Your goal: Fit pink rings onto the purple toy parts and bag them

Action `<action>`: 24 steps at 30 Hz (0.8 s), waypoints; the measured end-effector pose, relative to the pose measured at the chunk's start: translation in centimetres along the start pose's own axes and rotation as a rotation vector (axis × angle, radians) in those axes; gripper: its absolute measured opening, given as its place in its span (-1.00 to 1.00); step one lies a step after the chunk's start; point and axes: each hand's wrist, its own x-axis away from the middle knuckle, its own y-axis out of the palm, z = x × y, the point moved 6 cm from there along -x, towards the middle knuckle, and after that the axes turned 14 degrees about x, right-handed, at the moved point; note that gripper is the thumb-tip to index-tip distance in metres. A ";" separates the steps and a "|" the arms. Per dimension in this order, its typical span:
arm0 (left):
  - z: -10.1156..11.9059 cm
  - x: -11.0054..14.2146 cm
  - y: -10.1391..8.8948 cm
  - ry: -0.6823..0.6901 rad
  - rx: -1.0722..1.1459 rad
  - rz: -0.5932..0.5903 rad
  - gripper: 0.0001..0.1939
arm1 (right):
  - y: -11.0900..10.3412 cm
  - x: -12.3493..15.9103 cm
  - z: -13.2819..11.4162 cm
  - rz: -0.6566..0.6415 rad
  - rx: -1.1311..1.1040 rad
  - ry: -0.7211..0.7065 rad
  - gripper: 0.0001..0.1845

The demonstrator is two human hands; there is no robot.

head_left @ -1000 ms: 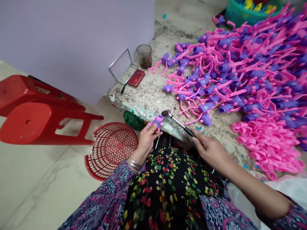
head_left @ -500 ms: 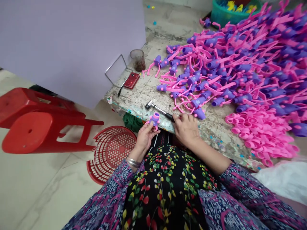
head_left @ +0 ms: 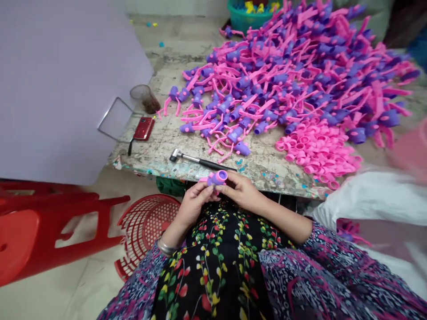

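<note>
The left hand [head_left: 192,205] and the right hand [head_left: 246,193] both grasp one purple-and-pink toy piece [head_left: 218,178], thumbs and fingers pinching it, its open round end tilted up, in front of the body at the near edge of the table [head_left: 163,138]. A pink band sits at its mouth, so this one looks nearly put together, though the fingers hide whether every part is seated. The big heap of purple-and-pink pieces [head_left: 283,80] seems to be far along, while the pile of loose pink rings [head_left: 315,151] suggests plenty is left. Counting, there is one piece in the hands, one hammer [head_left: 191,158] lying behind it (neither hand is on its handle), one red phone [head_left: 144,128], one drinking glass [head_left: 147,100], one green tub [head_left: 245,20] holding yellow and blue bits, and one red basket [head_left: 160,195] below; the heaped pieces and the rings overlap too much to count.
</note>
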 end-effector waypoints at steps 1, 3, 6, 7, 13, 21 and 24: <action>-0.1 -0.1 0.5 -0.017 -0.044 -0.025 -0.73 | -0.5 0.6 0.3 0.014 -0.039 0.025 -0.72; -0.4 -0.1 1.4 -0.058 -0.120 -0.078 -0.73 | -1.4 1.7 1.0 0.042 -0.141 0.087 -0.72; -0.7 -0.1 2.8 -0.112 -0.230 -0.143 -0.73 | -2.5 3.1 1.8 0.086 -0.329 0.163 -0.70; -0.7 -0.2 3.2 -0.126 -0.266 -0.159 -0.73 | -2.8 3.5 2.0 0.103 -0.380 0.177 -0.70; -1.1 -0.9 5.0 -0.203 -0.428 -0.236 -0.67 | -5.8 6.5 3.3 0.296 -0.443 0.268 -0.72; -2.1 -2.7 4.6 -0.237 -0.613 -0.229 -0.63 | -12.0 17.8 7.1 0.809 -0.781 0.580 -0.62; -2.6 -3.2 4.6 -0.259 -0.611 -0.228 -0.62 | -14.4 23.4 8.4 1.135 -0.970 0.625 -0.64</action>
